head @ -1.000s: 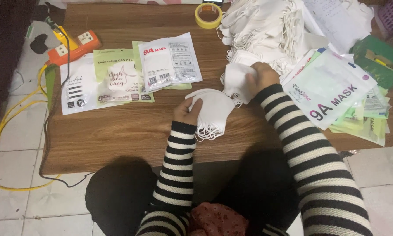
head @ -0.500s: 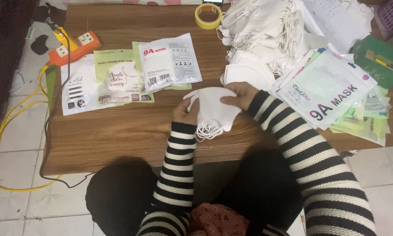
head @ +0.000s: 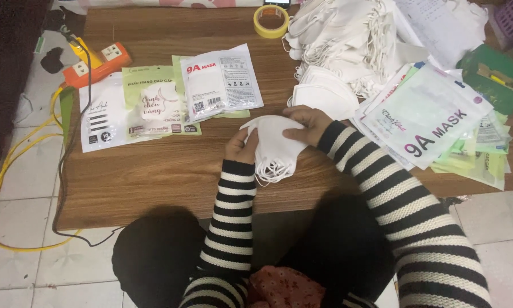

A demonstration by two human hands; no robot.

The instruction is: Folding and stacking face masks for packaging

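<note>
While both hands pinch mask stack (head: 275, 147) at table centre, left hand (head: 242, 147) fingers closed on 9 o'clock edge, right hand (head: 305, 125) on 1 o'clock edge: loose ear loops at 6 o'clock could snag, stack could fan out.

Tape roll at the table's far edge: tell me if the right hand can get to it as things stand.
Probably yes: the tape roll lies on bare wood, nothing covering it, but the right hand holds the white masks.

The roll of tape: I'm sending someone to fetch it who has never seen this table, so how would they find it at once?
Start at the brown wooden table and go to its far edge, just left of the big heap of white masks. The roll of tape lies flat there: a yellow ring, the only round thing among flat packets and white cloth.
</note>
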